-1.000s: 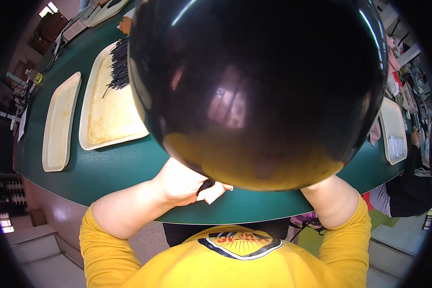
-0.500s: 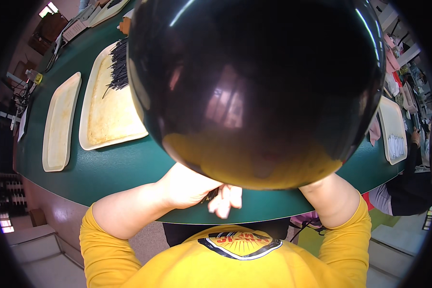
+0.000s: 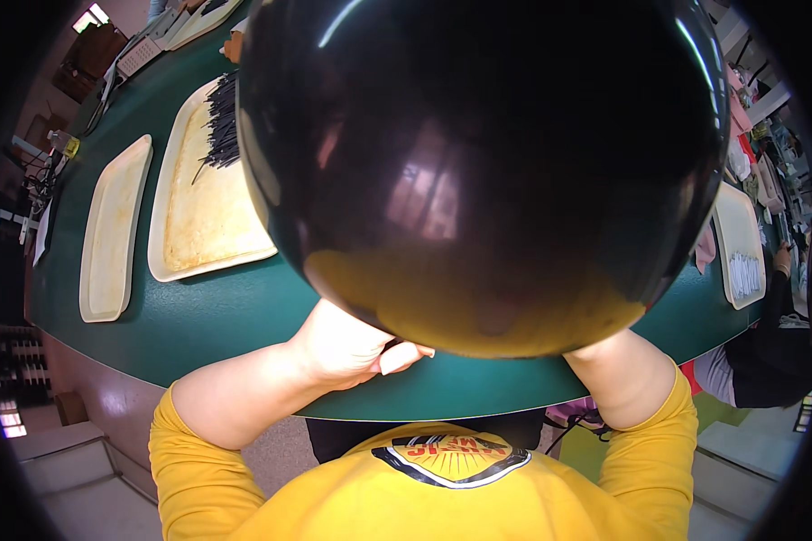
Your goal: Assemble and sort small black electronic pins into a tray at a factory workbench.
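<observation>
A big glossy black dome (image 3: 487,153) sits close to the camera and blocks most of the view. My left hand (image 3: 347,347) rests on the green table (image 3: 216,316) near its front edge, just under the dome. Only the back of the hand and the thumb show; the fingers are hidden, so what it holds cannot be told. My right forearm (image 3: 622,383) rises from the lower right and runs under the dome, which hides the hand. Both arms wear yellow sleeves.
Two cream trays lie on the left: a long narrow one (image 3: 113,230) and a wider one (image 3: 203,216) with a bundle of thin black sticks (image 3: 221,126) at its far end. Another cream tray (image 3: 740,243) holds white pieces at the right. A person in dark clothes (image 3: 776,334) is at the right.
My left hand has shifted slightly at the table edge: fingertips that pointed down half a second ago are tucked back, and the thumb now lies to the right. The right arm has stayed put.
</observation>
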`<action>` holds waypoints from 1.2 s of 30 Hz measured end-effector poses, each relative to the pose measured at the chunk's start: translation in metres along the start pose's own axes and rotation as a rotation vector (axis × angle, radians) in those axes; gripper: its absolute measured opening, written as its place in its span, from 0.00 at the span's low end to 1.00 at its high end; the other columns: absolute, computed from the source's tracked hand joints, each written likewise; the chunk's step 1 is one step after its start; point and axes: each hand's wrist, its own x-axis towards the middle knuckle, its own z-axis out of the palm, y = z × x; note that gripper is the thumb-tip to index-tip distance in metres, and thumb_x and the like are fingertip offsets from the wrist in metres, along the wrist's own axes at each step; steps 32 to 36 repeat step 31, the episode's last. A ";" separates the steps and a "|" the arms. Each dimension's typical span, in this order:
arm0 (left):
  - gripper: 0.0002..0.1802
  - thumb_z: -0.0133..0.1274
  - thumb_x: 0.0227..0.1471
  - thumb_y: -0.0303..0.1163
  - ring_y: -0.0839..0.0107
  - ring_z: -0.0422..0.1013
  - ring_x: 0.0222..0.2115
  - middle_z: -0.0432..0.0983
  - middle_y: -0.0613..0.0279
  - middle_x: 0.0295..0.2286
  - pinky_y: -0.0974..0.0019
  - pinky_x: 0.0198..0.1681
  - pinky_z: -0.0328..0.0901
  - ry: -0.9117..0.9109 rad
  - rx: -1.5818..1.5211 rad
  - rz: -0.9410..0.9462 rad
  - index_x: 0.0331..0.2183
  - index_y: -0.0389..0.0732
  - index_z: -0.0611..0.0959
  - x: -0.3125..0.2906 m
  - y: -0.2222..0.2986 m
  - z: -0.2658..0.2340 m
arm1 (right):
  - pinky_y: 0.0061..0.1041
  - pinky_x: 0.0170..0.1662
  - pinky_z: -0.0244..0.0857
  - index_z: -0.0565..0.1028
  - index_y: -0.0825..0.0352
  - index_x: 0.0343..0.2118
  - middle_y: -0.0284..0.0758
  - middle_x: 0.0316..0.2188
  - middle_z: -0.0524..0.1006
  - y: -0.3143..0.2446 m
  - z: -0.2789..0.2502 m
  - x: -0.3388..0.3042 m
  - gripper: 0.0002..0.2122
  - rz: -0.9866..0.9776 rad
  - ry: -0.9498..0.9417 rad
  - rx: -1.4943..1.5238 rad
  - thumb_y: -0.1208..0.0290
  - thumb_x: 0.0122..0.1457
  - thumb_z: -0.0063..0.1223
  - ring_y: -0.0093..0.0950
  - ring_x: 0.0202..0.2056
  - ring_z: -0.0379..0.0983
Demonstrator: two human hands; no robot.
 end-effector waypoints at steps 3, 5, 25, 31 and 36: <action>0.07 0.41 0.52 0.24 0.80 0.55 0.07 0.66 0.62 0.14 0.78 0.09 0.49 0.004 -0.038 -0.019 0.31 0.33 0.73 0.005 0.011 0.009 | 0.15 0.20 0.54 0.70 0.71 0.31 0.31 0.18 0.69 0.015 -0.003 0.007 0.05 -0.206 -0.003 -0.076 0.77 0.53 0.43 0.16 0.18 0.60; 0.07 0.41 0.52 0.24 0.80 0.56 0.07 0.66 0.62 0.14 0.78 0.08 0.49 -0.018 -0.020 -0.004 0.32 0.33 0.73 0.004 0.013 0.007 | 0.17 0.22 0.57 0.72 0.72 0.30 0.36 0.20 0.71 0.002 0.001 0.010 0.06 -0.496 -0.191 -0.488 0.79 0.48 0.48 0.21 0.19 0.65; 0.05 0.49 0.47 0.23 0.78 0.60 0.07 0.70 0.57 0.16 0.78 0.08 0.51 -0.036 -0.157 0.004 0.28 0.31 0.74 -0.004 0.010 0.002 | 0.13 0.26 0.59 0.73 0.72 0.31 0.29 0.23 0.73 0.010 0.010 0.008 0.06 -0.165 -0.188 -0.111 0.78 0.50 0.53 0.14 0.24 0.67; 0.02 0.48 0.45 0.20 0.72 0.66 0.09 0.71 0.57 0.17 0.78 0.09 0.57 0.074 0.001 0.009 0.24 0.31 0.76 -0.004 0.014 0.007 | 0.12 0.24 0.58 0.71 0.71 0.33 0.31 0.20 0.72 -0.011 -0.009 0.005 0.08 -0.099 -0.288 0.015 0.71 0.54 0.47 0.15 0.21 0.66; 0.02 0.48 0.45 0.20 0.72 0.66 0.09 0.71 0.57 0.17 0.78 0.09 0.57 0.074 0.001 0.009 0.24 0.31 0.76 -0.004 0.014 0.007 | 0.12 0.24 0.58 0.71 0.71 0.33 0.31 0.20 0.72 -0.011 -0.009 0.005 0.08 -0.099 -0.288 0.015 0.71 0.54 0.47 0.15 0.21 0.66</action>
